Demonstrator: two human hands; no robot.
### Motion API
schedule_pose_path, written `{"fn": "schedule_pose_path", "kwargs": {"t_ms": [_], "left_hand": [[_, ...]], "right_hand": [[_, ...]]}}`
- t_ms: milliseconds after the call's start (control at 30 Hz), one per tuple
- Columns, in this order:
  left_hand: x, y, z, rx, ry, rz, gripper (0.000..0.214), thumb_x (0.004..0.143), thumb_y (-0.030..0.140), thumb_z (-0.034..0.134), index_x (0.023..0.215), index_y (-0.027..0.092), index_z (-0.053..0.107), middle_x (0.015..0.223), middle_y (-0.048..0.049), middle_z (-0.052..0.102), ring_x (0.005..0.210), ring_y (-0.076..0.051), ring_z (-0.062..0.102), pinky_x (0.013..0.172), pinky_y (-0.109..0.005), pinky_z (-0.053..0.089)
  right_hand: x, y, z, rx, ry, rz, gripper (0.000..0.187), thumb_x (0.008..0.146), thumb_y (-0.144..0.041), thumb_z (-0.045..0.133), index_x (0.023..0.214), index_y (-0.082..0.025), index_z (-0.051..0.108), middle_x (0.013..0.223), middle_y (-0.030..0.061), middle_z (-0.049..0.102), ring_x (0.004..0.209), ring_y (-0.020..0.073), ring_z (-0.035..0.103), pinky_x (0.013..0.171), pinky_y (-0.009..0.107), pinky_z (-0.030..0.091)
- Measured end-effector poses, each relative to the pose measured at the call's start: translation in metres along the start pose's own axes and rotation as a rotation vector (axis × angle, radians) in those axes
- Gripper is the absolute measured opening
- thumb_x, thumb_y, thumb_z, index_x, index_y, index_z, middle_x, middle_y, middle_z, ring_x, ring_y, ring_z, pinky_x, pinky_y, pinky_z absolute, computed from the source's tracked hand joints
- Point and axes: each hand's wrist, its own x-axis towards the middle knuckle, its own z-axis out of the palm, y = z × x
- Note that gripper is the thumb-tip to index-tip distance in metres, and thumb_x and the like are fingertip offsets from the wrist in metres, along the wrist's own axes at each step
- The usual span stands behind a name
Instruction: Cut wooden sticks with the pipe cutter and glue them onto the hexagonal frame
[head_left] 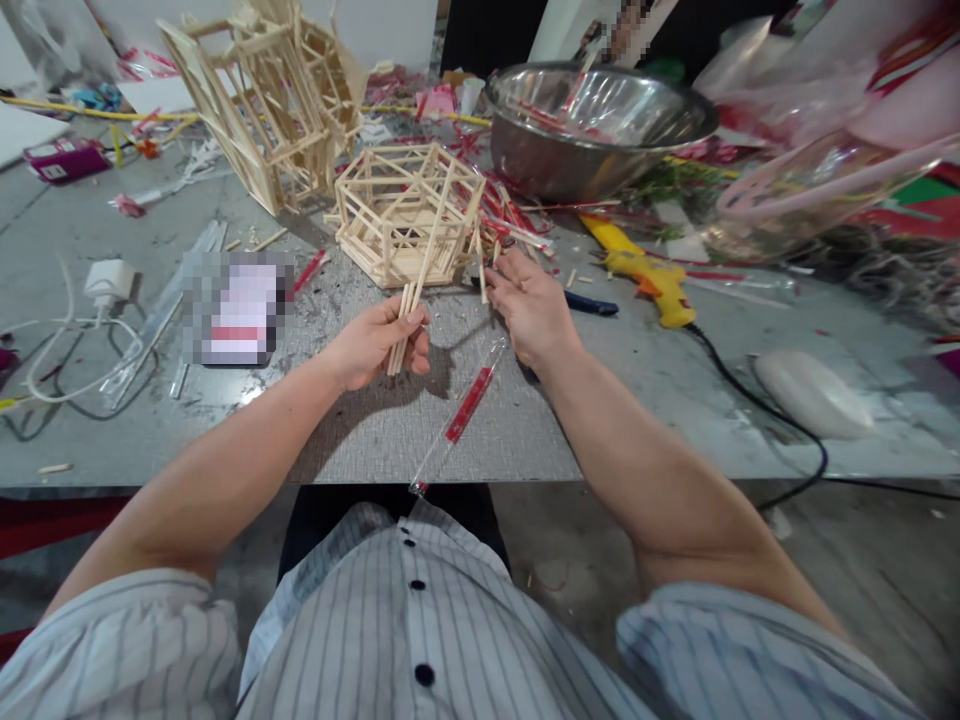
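My left hand [386,340] is closed around a small bundle of wooden sticks [401,335], one of them much longer and slanting up in front of the frame behind. My right hand [529,305] is bent with its fingertips together at a short wooden stick [481,268], beside more short pieces. Just beyond both hands stands a low polygonal frame of glued sticks [405,225]. A dark blue tool handle [592,303] sticks out from behind my right hand. An opened clear wrapper with a red strip [469,405] lies between my forearms, reaching the table edge.
A taller stick structure [270,110] stands at the back left. Behind are a steel bowl [570,165] and red wrappers [517,215]. A yellow glue gun [660,275] with a black cord lies right. On the left are a phone [240,315] and a white charger [110,280].
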Motion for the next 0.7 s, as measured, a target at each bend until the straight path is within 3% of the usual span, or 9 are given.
{"fn": "schedule_pose_path", "kwargs": {"t_ms": [133, 233, 300, 400, 500, 567, 700], "left_hand": [[0.002, -0.001, 0.000, 0.001, 0.026, 0.011, 0.012, 0.093, 0.024, 0.047, 0.083, 0.018, 0.044, 0.062, 0.0031, 0.062, 0.053, -0.011, 0.064, 0.058, -0.024, 0.052], [0.003, -0.002, 0.000, -0.025, 0.055, 0.027, 0.010, 0.091, 0.024, 0.050, 0.085, 0.018, 0.045, 0.068, 0.0009, 0.067, 0.059, -0.011, 0.066, 0.064, -0.026, 0.053], [0.004, -0.003, 0.000, -0.054, 0.077, 0.047, 0.009, 0.091, 0.023, 0.051, 0.086, 0.017, 0.046, 0.072, -0.0002, 0.068, 0.062, -0.012, 0.067, 0.068, -0.028, 0.054], [0.004, -0.003, 0.000, -0.108, 0.105, 0.104, 0.009, 0.090, 0.023, 0.053, 0.085, 0.017, 0.048, 0.073, -0.0003, 0.069, 0.061, -0.011, 0.067, 0.068, -0.027, 0.054], [0.004, -0.002, 0.002, -0.152, 0.144, 0.128, 0.010, 0.088, 0.024, 0.056, 0.085, 0.017, 0.051, 0.073, 0.0004, 0.068, 0.054, -0.009, 0.064, 0.063, -0.025, 0.053], [0.004, -0.002, 0.003, -0.176, 0.176, 0.124, 0.010, 0.087, 0.025, 0.058, 0.087, 0.016, 0.053, 0.073, 0.0003, 0.068, 0.054, -0.008, 0.064, 0.062, -0.024, 0.053], [0.005, -0.003, 0.006, -0.216, 0.207, 0.145, 0.010, 0.087, 0.026, 0.059, 0.089, 0.016, 0.056, 0.076, -0.0005, 0.069, 0.064, -0.010, 0.067, 0.071, -0.026, 0.054]], "right_hand": [[-0.005, -0.006, 0.000, -0.209, 0.072, -0.127, 0.044, 0.082, -0.030, 0.050, 0.126, -0.026, 0.053, 0.128, 0.0090, 0.053, 0.113, 0.0219, 0.056, 0.090, 0.041, 0.049], [-0.018, -0.029, 0.003, -0.328, 0.073, -0.235, 0.027, 0.080, -0.027, 0.052, 0.103, -0.020, 0.065, 0.107, 0.0109, 0.062, 0.095, 0.0210, 0.060, 0.079, 0.037, 0.051], [-0.027, -0.045, 0.007, -0.342, -0.050, -0.297, 0.017, 0.081, -0.029, 0.054, 0.088, -0.019, 0.066, 0.087, 0.0070, 0.064, 0.078, 0.0178, 0.060, 0.072, 0.034, 0.050], [-0.039, -0.062, 0.012, -0.310, -0.270, -0.325, 0.018, 0.082, -0.037, 0.058, 0.085, -0.020, 0.065, 0.078, 0.0037, 0.064, 0.069, 0.0158, 0.058, 0.067, 0.032, 0.047], [-0.045, -0.067, 0.015, -0.287, -0.272, -0.297, 0.028, 0.082, -0.044, 0.060, 0.099, -0.022, 0.061, 0.084, 0.0036, 0.064, 0.072, 0.0162, 0.058, 0.070, 0.033, 0.047], [-0.045, -0.066, 0.015, -0.296, -0.235, -0.322, 0.045, 0.079, -0.051, 0.062, 0.114, -0.023, 0.054, 0.096, 0.0057, 0.064, 0.079, 0.0180, 0.059, 0.076, 0.036, 0.048], [-0.043, -0.064, 0.019, -0.396, -0.296, -0.482, 0.083, 0.070, -0.066, 0.062, 0.135, -0.020, 0.038, 0.131, 0.0158, 0.051, 0.115, 0.0296, 0.051, 0.098, 0.049, 0.040]]}}
